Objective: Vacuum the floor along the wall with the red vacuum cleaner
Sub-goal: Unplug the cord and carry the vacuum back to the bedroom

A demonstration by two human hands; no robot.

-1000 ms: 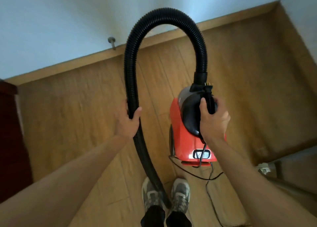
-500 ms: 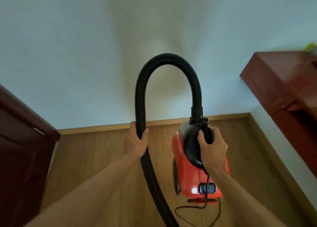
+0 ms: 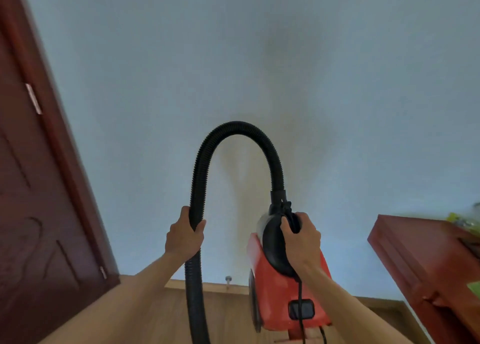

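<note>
— Red vacuum cleaner (image 3: 275,299) sits low, right of centre, near you. Your right hand (image 3: 302,239) wraps the black handle (image 3: 272,247) on top, fingers curled over it and thumb on the near side.
— Agreed. Your left hand (image 3: 183,237) grips the black ribbed hose (image 3: 236,128), fingers closed round it. The hose arches up from that hand, over, and down into the front of the body just beyond your right hand.
— Below your left hand the hose drops past the bottom edge of the view. Cannot tell where the nozzle end is.
— Body is tilted, front end up. Cannot tell whether its wheels touch the wood floor (image 3: 228,317).
— Black cord (image 3: 300,291) hangs from under your right hand, crosses the dark panel on the near face, and runs off the bottom edge.
— Far side: a pale blue-grey wall (image 3: 259,58) fills most of the view. A wooden baseboard (image 3: 215,288) runs along its foot. A small metal door stop (image 3: 228,278) sits there, between hose and body.
— Left: dark red door (image 3: 39,213) with a metal hinge (image 3: 33,98) on its edge. Right: dark red cabinet (image 3: 415,252) against the wall. The green-yellow stuff on top is too blurred to identify.
</note>
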